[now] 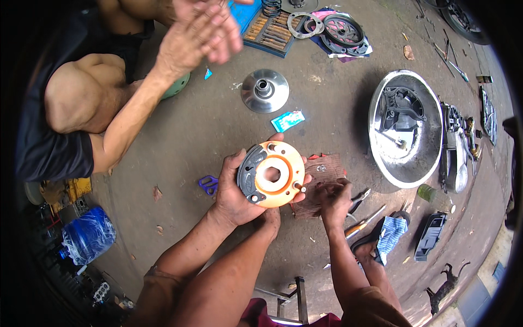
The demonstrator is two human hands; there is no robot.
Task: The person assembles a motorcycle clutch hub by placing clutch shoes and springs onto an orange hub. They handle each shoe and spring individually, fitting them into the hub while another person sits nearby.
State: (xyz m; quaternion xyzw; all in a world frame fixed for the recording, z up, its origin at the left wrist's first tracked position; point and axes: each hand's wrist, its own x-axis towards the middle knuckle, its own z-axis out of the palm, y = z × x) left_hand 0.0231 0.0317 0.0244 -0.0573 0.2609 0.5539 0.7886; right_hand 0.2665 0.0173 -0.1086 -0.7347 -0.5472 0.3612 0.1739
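In my left hand (231, 188) is an orange round clutch plate (283, 192) with a hole in its middle. One black clutch shoe (248, 173) sits along its left side, and bare pins stand out elsewhere on it. My fingers wrap round its left edge and underside. Over the right edge of a brown ribbed cloth (310, 204), my right hand (333, 200) has its fingers drawn together; whatever they pinch is too small to make out. Small red pieces lie along the cloth's edges. Pliers (359, 199) and a screwdriver (366, 222) lie just right of that hand.
Another person's hands (204, 35), blurred, are together at upper left. A metal cone-shaped pulley disc (277, 97) and blue packet (287, 120) lie ahead. Purple-handled scissors (208, 185) rest at left. A metal basin (381, 158) holding a black housing stands right; a cat (444, 289) lies lower right.
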